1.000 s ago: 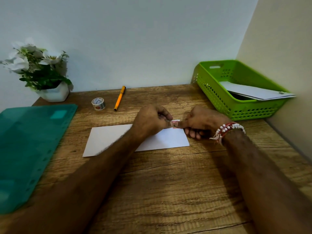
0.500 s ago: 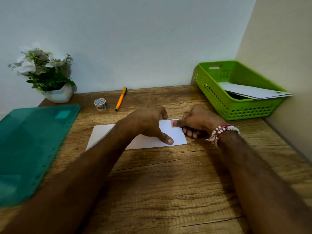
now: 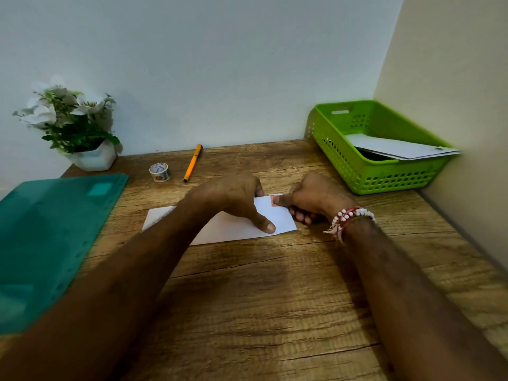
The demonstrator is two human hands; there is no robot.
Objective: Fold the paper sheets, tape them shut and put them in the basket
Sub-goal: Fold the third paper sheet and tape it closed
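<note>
Wooden table (image 3: pixel 275 312) carries folded paper (image 3: pixel 236 229), tape roll (image 3: pixel 160 172), pen (image 3: pixel 193 166), basket (image 3: pixel 365 174), flowerpot (image 3: pixel 94 159), folder (image 3: pixel 49 229).

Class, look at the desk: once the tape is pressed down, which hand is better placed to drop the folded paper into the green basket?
Right hand: it is beside the green basket; left hand lies farther away.

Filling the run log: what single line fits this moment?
step: taping | left hand: holds folded paper flat | right hand: presses tape piece | basket: holds earlier sheet

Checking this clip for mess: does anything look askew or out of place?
Only one thing: the folded paper in the green basket lies tilted, its right end resting on the rim and poking past it. Nothing else stands out.
</note>
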